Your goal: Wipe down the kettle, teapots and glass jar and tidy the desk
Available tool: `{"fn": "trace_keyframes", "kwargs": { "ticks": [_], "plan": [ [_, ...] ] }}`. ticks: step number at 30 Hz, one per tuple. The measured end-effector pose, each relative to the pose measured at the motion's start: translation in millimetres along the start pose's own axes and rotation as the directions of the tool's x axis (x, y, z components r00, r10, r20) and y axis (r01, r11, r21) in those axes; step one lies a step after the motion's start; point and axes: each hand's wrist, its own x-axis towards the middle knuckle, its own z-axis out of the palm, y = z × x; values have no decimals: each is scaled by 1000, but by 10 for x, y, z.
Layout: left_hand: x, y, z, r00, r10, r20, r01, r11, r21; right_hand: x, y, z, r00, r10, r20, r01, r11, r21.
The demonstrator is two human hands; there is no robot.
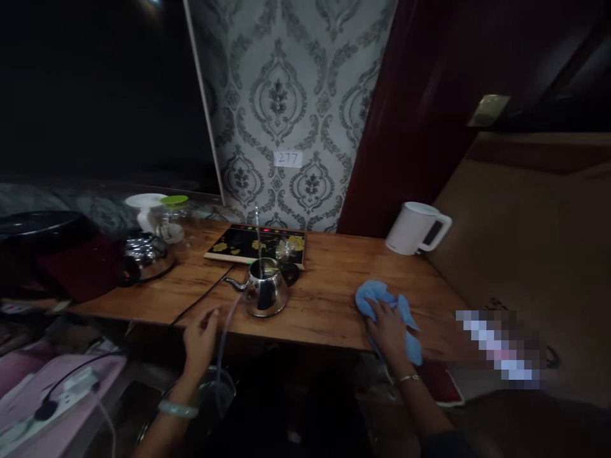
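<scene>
My right hand (389, 327) presses on a crumpled blue cloth (377, 292) near the front right of the wooden table, its fingers bent into the folds. My left hand (200, 337) hovers just off the table's front edge, loosely curled with thumb and fingers a little apart, and holds nothing. Close by it a thin clear tube (221, 350) hangs down over the edge. A shiny metal kettle (266, 296) without a lid stands upright ahead, spout to the left. A thin clear piece (258, 235) rises from its opening. Behind it lies a black cooktop (238, 242) with gold flowers.
A white electric kettle (410, 229) stands at the back right beside a large cardboard box (525, 242). Leftward are another metal kettle (147, 254), a jar with a green lid (174, 216) and a dark red appliance (62, 254). Below left lies a power strip (62, 397).
</scene>
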Motion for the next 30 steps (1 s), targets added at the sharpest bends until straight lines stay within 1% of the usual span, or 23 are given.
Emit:
{"fn": "trace_keyframes", "kwargs": {
  "ticks": [3,5,7,10,13,15,17,21,25,28,30],
  "plan": [
    [71,-18,5,999,34,35,-36,998,45,143,46,-19,999,30,14,-30,999,18],
    [174,-27,11,995,82,52,-85,994,71,232,80,-33,998,55,26,-55,998,12],
    [292,-26,14,993,93,73,-100,990,100,284,93,-39,997,66,28,-66,998,2],
    [459,13,32,993,11,116,-35,979,200,285,68,-39,997,73,27,-73,997,-8],
    [593,77,89,988,-79,136,31,945,324,242,14,-52,997,73,21,-73,997,3],
    [658,105,142,984,-87,156,21,923,383,218,-25,-74,996,86,22,-86,996,4],
    [702,108,185,980,-75,183,-13,898,440,206,-59,-99,993,114,23,-114,993,-3],
    [759,34,206,976,-59,209,-66,837,544,187,-61,-137,988,149,46,-147,989,-30],
    [822,-105,194,972,-43,232,-107,794,599,117,75,-146,988,142,62,-139,989,-47],
    [848,-163,215,965,-65,254,-113,772,625,45,239,-151,981,189,51,-187,981,-46],
    [833,-146,234,959,-72,272,-119,773,624,9,357,-160,973,227,39,-225,973,-49]
  ]
}}
